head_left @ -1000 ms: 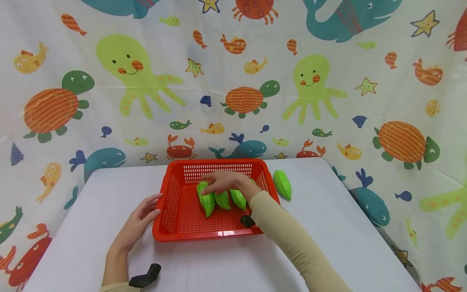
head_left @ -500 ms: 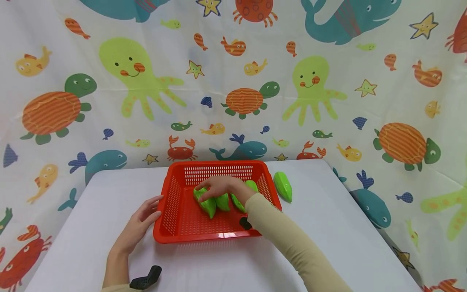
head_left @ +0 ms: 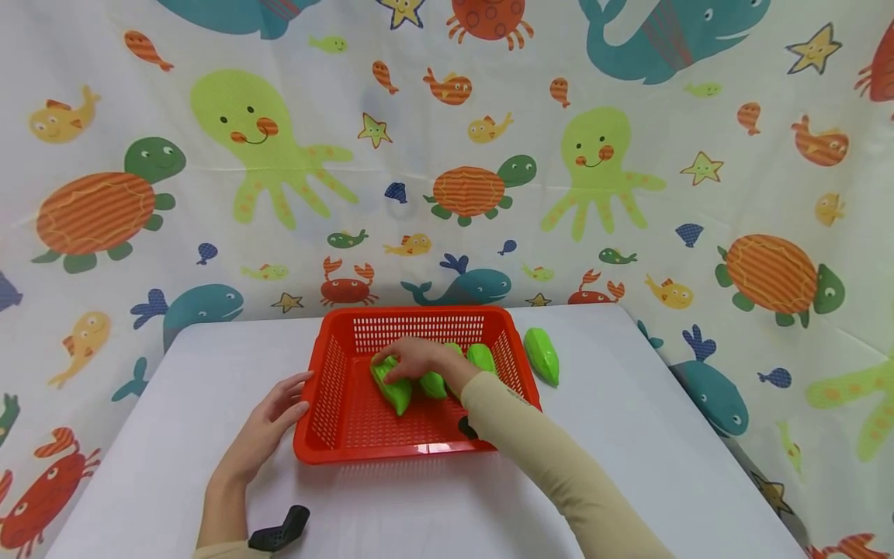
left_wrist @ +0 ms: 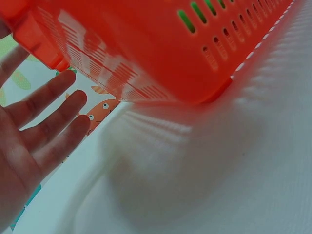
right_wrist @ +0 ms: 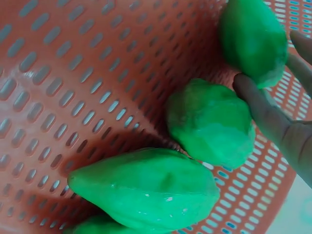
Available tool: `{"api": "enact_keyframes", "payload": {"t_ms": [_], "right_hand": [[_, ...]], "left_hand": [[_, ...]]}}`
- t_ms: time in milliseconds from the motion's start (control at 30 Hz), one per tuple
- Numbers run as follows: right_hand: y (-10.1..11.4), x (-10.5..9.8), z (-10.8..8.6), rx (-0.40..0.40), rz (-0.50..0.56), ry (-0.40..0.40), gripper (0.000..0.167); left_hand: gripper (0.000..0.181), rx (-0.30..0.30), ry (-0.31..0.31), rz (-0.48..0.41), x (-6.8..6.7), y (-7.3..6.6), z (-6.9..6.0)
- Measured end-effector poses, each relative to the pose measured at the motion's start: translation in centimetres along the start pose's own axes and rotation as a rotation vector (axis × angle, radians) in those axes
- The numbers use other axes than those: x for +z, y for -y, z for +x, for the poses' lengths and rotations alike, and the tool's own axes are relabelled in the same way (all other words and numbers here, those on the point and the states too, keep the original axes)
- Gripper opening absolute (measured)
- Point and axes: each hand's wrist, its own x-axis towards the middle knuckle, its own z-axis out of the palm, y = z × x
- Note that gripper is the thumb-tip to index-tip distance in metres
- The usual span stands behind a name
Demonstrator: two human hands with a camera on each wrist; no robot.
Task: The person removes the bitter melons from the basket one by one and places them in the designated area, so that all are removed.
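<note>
Inside a red plastic basket (head_left: 363, 456) lie several bright green, fruit-shaped pieces. My right hand (head_left: 417, 359) reaches in from the right, and its thumb and fingers grip the upper end of the leftmost piece (head_left: 393, 392). The right wrist view has that piece (right_wrist: 253, 44) at the top right, with the thumb (right_wrist: 265, 109) against it; a second piece (right_wrist: 212, 124) lies close beside the thumb. At the basket's left side, my left hand (head_left: 261, 427) touches the rim. In the left wrist view its fingers (left_wrist: 53, 114) are spread beside the red wall (left_wrist: 161, 44).
One more green piece (head_left: 541, 356) lies on the white table (head_left: 649, 435), just outside the basket's right side. A patterned sea-animal cloth (head_left: 419, 101) hangs behind the table. Black devices are on both wrists.
My right hand has shifted slightly left and gripped the leftmost piece, whose upper end has swung left. Another green piece at the right is more exposed. My left hand has stayed at the rim.
</note>
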Motion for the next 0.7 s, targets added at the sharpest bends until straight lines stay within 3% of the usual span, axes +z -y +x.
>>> {"api": "enact_keyframes", "payload": {"t_ms": [333,700], "right_hand": [[0.29,0.52,0.5,0.028,0.05,0.01,0.042],[0.18,0.86,0.79,-0.001,-0.018,0.05,0.05]], "left_hand": [[0.057,-0.002,0.002,-0.003,-0.14,-0.02,0.1],[0.057,-0.002,-0.002,-0.005,-0.09,-0.07,-0.02]]}}
